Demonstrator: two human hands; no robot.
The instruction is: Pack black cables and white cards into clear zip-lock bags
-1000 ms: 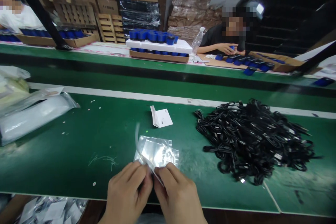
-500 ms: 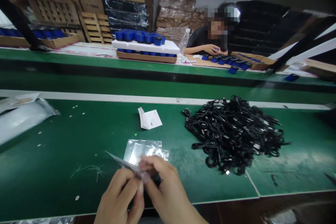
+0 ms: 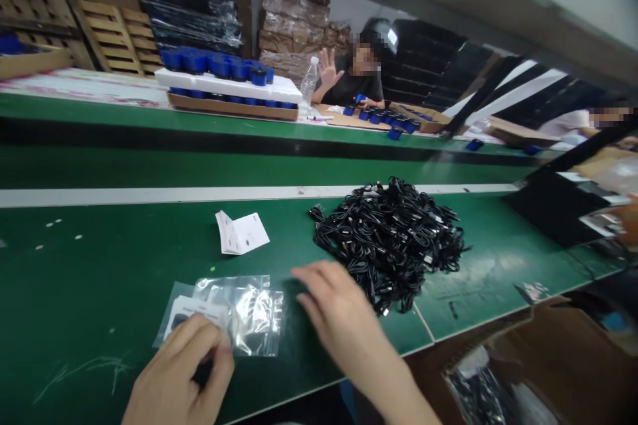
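The right hand [image 3: 339, 312] is moving off the clear zip-top plastic bag [image 3: 252, 315], its fingers loosely spread and empty near the heap of coiled black cables [image 3: 389, 246], while the left hand [image 3: 182, 372] is pinching a white printed card [image 3: 192, 313] narrowly at the bag's lower left. The bag is lying flat on the green table [image 3: 100, 272], its long axis running across the frame, with a folded white leaflet [image 3: 242, 234] just beyond it.

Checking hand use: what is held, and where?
The left hand seems to pinch the white card by its lower edge; the right hand holds nothing.
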